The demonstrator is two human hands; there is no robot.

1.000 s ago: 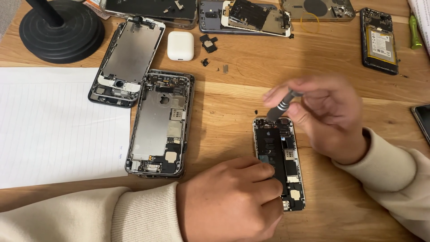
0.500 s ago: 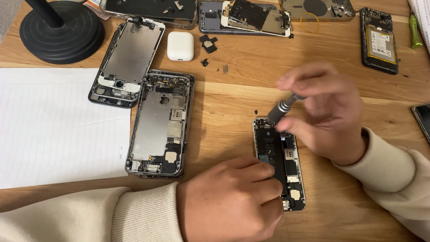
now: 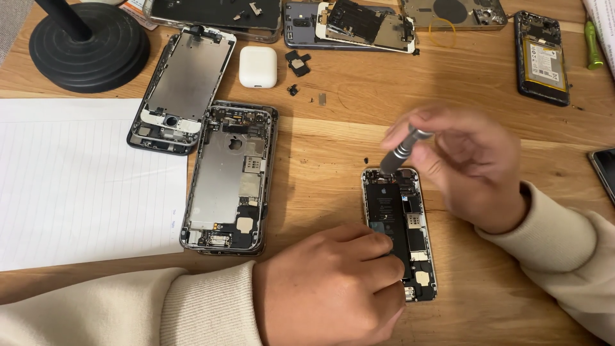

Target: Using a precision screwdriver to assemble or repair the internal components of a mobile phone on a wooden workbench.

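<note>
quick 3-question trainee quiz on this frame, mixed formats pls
1. True or false: the right hand holds a grey screwdriver with its tip at the top end of the opened phone.
2. What does the left hand rest on? A) the lined paper B) the opened phone C) the white earbud case
3. What lies directly left of the gutted phone chassis?

Key: 1 true. 2 B. 3 The lined paper.
</note>
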